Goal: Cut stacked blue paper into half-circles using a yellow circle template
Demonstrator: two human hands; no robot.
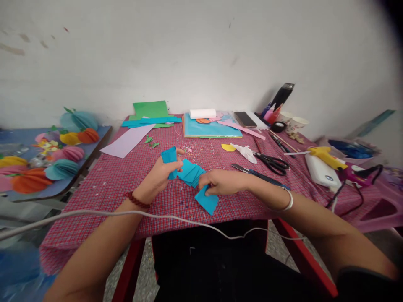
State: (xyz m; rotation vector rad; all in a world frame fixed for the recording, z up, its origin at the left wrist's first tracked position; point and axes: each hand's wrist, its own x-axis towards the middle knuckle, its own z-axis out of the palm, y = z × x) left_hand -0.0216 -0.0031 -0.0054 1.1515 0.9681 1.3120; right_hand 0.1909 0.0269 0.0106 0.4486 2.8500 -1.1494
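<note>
My left hand point(163, 172) is closed around a stack of blue paper pieces point(169, 161), held upright just above the checked tablecloth point(119, 197). Between my hands a fanned pile of blue paper squares point(190, 173) lies on the cloth. My right hand point(214, 181) pinches a single blue paper square point(208, 201) by its upper edge, at the right side of the pile. Its thumb lies on the front of the square, and the fingers behind are partly hidden.
Black scissors point(272, 162) and a blue-handled knife point(260, 175) lie to the right. Farther right are a yellow glue gun point(327, 157) and a white power bank point(323, 171). Coloured paper sheets point(151, 110) lie at the back. A white cable point(126, 214) crosses in front of my arms. Paper pumpkins point(31, 180) sit on a left-hand table.
</note>
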